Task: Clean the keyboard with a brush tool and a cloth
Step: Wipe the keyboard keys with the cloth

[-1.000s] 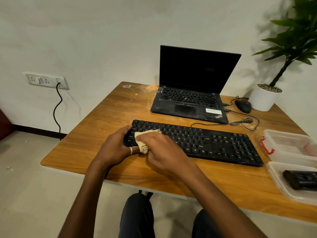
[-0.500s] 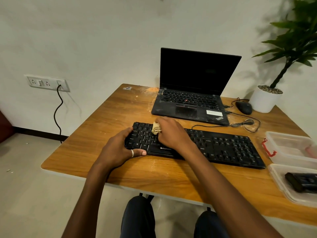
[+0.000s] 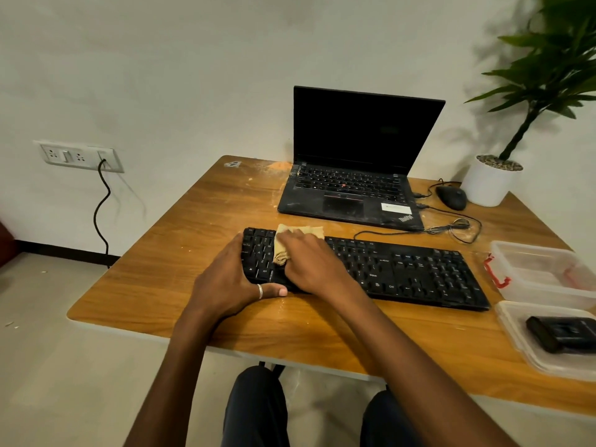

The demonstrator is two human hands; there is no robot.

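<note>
Seen from the head camera, a seated person works at a black keyboard (image 3: 403,269) lying across the middle of a wooden bench (image 3: 193,237). The left hand (image 3: 229,282), a silver ring (image 3: 259,291) on its thumb, grips the keyboard's left end, thumb along the front edge and fingers wrapped over the side. The right hand (image 3: 309,262) covers a folded tan cloth (image 3: 300,232) and presses it onto the left block of keys, fingers bent over it. One edge of the cloth pokes out past the fingertips at the keyboard's far edge, and a bunched fold shows beside the thumb.

Behind the keyboard stands an open laptop (image 3: 354,188) with a dark screen. To its right a black mouse (image 3: 451,196) sits just beside a white plant pot (image 3: 490,183). At the bench's right edge are two clear plastic containers, the far one (image 3: 541,269) with a red clip, the near one (image 3: 522,350) holding a black device (image 3: 561,333) whose kind cannot be made out. A cable hangs from a wall socket (image 3: 77,155) at left.
</note>
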